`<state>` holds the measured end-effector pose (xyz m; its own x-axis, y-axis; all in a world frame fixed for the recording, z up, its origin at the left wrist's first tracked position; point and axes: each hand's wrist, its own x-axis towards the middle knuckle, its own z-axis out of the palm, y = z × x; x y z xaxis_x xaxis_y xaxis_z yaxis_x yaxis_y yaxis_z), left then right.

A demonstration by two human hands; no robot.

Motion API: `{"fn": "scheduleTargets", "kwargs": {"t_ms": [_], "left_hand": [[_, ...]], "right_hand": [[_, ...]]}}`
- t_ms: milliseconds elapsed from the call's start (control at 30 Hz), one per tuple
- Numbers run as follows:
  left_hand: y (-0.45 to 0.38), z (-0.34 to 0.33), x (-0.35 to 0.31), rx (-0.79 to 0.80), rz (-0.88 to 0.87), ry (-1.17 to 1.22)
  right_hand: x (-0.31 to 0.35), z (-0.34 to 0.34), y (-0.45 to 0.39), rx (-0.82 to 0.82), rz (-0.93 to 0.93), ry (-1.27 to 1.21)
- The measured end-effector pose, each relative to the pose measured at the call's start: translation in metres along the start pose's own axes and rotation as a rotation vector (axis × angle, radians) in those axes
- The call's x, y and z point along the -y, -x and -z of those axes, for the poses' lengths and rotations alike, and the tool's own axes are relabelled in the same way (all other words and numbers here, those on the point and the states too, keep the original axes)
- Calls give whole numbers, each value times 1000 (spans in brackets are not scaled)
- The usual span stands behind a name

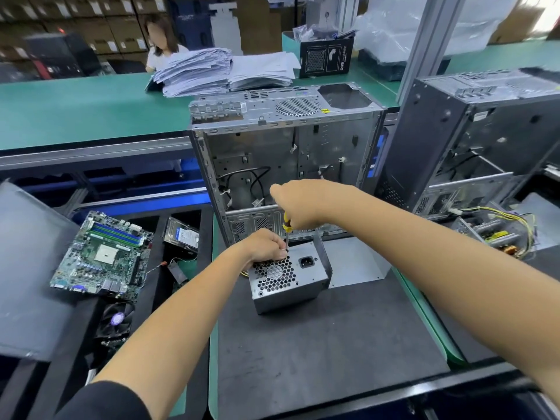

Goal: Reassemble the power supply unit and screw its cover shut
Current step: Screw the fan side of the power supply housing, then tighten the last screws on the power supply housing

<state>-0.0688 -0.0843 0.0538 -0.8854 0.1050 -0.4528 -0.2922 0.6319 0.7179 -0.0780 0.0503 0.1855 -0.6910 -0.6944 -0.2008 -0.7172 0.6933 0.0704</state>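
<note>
A grey power supply unit [291,278] stands on the dark mat [327,344], its honeycomb fan grille and power socket facing me. My left hand [264,245] grips its upper left corner, fingers curled at the shaft's tip. My right hand [298,204] holds a yellow-and-black screwdriver [286,227] upright, with the tip down at that same corner. A flat grey metal panel [354,262] lies on the mat just right of the unit.
An open PC case [288,165] stands right behind the unit. Another case [472,140] and a bare supply board with wires [497,237] sit to the right. A motherboard [106,256], hard drive [181,234] and fan [116,321] lie left. A person sits at the far bench.
</note>
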Motion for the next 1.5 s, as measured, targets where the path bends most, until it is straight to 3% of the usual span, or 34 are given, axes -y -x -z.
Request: {"fn": "scheduleTargets", "kwargs": {"t_ms": [167,633,933,1067,1200,1333,1500], "left_hand": [[1,-1,-1,19,-13,-25],[-6,-1,3,24,-30,-13],[-1,0,0,-1,-47,40],[11,2,1,-27,-189,189],[23,14,7,-163,-304,238],[39,39,27,-281,-315,278],[73,63,82,-318,-241,312]], "right_hand": [[7,-3,-5,-182,96,95],[4,-11,-13,-191,42,220],[2,-15,-17,-272,-43,21],[7,-14,-21,-308,-54,-267],[24,-4,-34,-379,-40,-448],[50,4,-56,-329,43,-451],[109,-4,-89,-278,110,-480]]}}
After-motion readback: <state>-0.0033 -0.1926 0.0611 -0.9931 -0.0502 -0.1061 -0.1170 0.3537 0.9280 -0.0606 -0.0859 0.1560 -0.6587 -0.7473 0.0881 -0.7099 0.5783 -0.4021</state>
